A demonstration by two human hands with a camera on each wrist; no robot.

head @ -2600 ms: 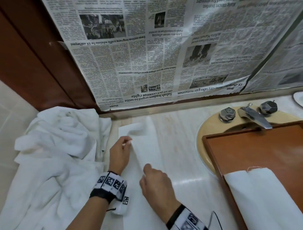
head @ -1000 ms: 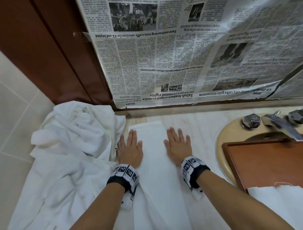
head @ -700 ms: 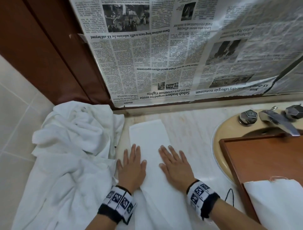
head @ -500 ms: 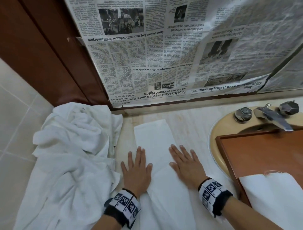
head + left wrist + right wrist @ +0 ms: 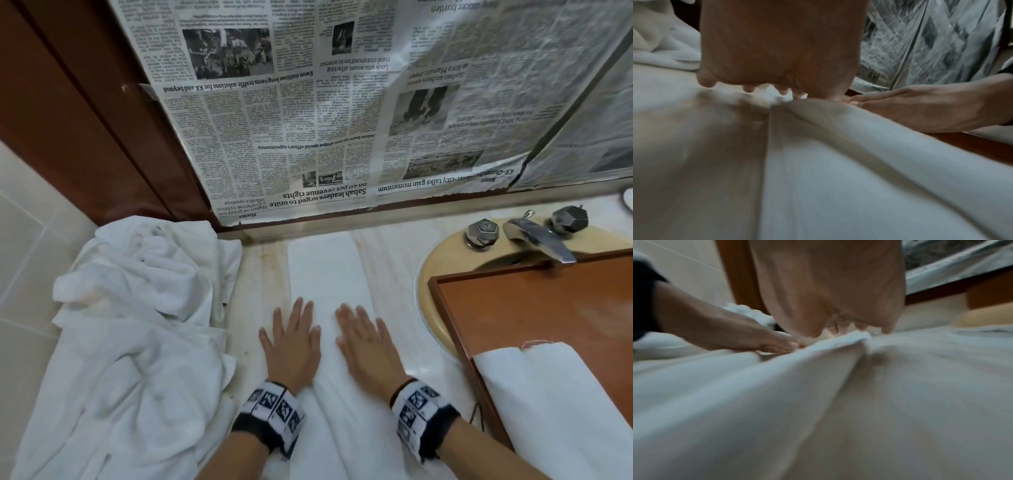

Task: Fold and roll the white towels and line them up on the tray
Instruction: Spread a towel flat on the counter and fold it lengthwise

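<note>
A white towel [image 5: 325,274] folded into a long narrow strip lies on the marble counter, running from the back wall toward me. My left hand [image 5: 291,339] and my right hand [image 5: 366,342] press flat on it side by side, fingers straight. In the left wrist view the left hand [image 5: 777,48] lies flat on the towel [image 5: 838,178], with the right hand [image 5: 920,107] beside it. The right wrist view shows the right hand [image 5: 828,288] flat on the towel [image 5: 735,402]. A brown wooden tray [image 5: 534,308] over the sink holds another white towel [image 5: 555,411].
A heap of crumpled white towels [image 5: 130,325] covers the counter's left side. Newspaper [image 5: 325,102] covers the wall behind. A beige sink [image 5: 435,291] with a metal tap [image 5: 537,240] sits at the right, partly under the tray.
The towel was folded into a strip, then both hands laid flat near its far end and slid along it toward me, smoothing it.
</note>
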